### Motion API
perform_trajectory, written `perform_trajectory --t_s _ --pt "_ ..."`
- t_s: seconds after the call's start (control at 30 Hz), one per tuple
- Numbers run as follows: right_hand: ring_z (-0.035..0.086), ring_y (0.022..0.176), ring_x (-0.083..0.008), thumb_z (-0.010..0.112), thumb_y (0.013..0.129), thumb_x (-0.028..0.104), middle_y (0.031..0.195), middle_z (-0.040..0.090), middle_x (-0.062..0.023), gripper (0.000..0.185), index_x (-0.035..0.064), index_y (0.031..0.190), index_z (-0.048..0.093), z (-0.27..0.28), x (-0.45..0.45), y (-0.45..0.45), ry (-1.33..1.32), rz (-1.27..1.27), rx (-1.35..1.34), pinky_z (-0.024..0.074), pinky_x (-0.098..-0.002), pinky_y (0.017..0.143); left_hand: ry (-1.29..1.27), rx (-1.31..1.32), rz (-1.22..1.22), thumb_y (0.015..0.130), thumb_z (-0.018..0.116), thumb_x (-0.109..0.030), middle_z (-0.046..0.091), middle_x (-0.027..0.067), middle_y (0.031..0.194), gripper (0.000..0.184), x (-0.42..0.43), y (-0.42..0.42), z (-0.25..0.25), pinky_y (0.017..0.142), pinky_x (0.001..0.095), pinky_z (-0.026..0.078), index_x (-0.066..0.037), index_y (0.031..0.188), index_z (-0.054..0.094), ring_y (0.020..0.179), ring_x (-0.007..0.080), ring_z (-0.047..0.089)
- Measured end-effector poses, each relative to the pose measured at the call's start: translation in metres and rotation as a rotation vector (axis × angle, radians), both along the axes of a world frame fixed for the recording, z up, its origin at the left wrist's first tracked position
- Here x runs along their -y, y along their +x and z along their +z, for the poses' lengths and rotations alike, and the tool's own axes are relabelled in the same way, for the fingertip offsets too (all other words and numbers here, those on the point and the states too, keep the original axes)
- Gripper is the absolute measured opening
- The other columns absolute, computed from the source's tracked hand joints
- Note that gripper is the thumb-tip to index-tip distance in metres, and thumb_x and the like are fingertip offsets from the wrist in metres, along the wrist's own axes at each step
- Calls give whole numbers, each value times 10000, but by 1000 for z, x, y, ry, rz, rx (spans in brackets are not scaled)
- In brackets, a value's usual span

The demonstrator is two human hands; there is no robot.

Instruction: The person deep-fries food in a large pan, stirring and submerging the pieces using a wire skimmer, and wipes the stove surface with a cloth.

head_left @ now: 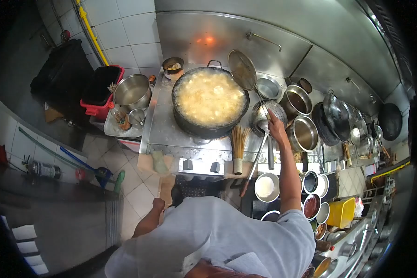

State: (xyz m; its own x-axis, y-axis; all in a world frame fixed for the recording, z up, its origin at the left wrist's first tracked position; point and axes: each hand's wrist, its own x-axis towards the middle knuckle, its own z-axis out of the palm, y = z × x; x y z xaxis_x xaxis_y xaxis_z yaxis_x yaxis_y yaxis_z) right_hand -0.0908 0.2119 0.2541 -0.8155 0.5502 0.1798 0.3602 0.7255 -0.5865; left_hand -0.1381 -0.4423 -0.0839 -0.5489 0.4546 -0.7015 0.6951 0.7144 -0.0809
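While food (pixel 211 96) bubbles in the big pot (pixel 203 130), cooking looks underway, unfinished; lifting out seems left, none seen in the strainer (pixel 242 70). Left of big pot: tiled wall (pixel 136 30), red tub (pixel 91 111), steel pot (pixel 132 92). Left hand (pixel 158 204) nearer the wearer than big pot, fingers curled, can't tell if holding anything. Big pot sits on a steel counter (pixel 161 127), brush (pixel 239 143) front right. Strainer by its right rim, handle gripped by right hand (pixel 277 128). Further right: colander (pixel 279 110), yellow tub (pixel 342 213).
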Motion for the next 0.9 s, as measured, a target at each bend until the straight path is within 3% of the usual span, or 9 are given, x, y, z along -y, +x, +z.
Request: perform_trajectory --t_s 0.13,0.2,0.23,0.27,0.3,0.4,0.47,0.57,0.9 --pt "565 650 -192 458 815 28 713 585 -123 608 134 1413 435 -3 -23 -16 66 67 30 450 -326 640 33 3 -74 774 580 -136 708 143 897 179 13 -5 2 732 401 542 -46 815 729 848 261 688" --pt "611 749 -243 473 824 37 829 626 -176 586 117 1404 442 5 -33 -21 -57 72 85 470 -342 701 32 9 -69 777 578 -129 707 150 887 176 18 -7 6 733 410 540 -36 810 724 843 262 688" --pt "657 848 -294 489 833 47 945 668 -229 565 100 1395 449 12 -32 -22 -183 71 143 490 -358 762 123 111 302 782 571 -129 701 169 870 181 23 -6 0 734 412 538 -19 799 714 835 278 686" --pt "405 520 -73 459 917 57 647 463 33 509 135 1419 438 30 -20 -22 -322 61 143 339 -245 478 165 171 488 785 568 -129 698 179 862 184 31 -2 -9 735 413 536 -11 794 709 831 285 684" --pt "405 520 -73 459 917 57 647 463 33 509 135 1419 438 32 -22 -24 -321 61 147 339 -245 478 211 217 676 787 565 -128 695 188 853 188 39 1 -19 736 415 535 -2 789 704 826 293 683" --pt "388 486 -58 479 957 108 642 482 34 480 149 1431 416 47 -32 -21 -534 109 143 328 -240 433 322 63 439 798 538 -141 678 223 826 227 53 15 -32 737 414 533 34 769 680 817 329 674" --pt "390 481 -59 481 960 117 642 488 33 484 148 1437 403 60 -40 -18 -579 95 194 331 -237 431 384 99 919 789 536 -184 673 231 829 261 50 19 -23 734 417 531 32 773 680 822 347 668" --pt "386 466 -63 480 962 129 640 493 33 513 166 1459 359 58 -55 -17 -618 59 280 332 -231 415 359 96 505 767 559 -210 674 228 834 263 65 15 -56 738 434 526 20 780 686 824 349 668" --pt "372 437 -56 502 959 146 620 482 53 508 209 1448 381 72 -49 -24 -761 37 376 302 -226 391 208 96 725 760 549 -196 690 183 889 245 58 18 -46 749 435 528 -9 796 704 840 327 675"
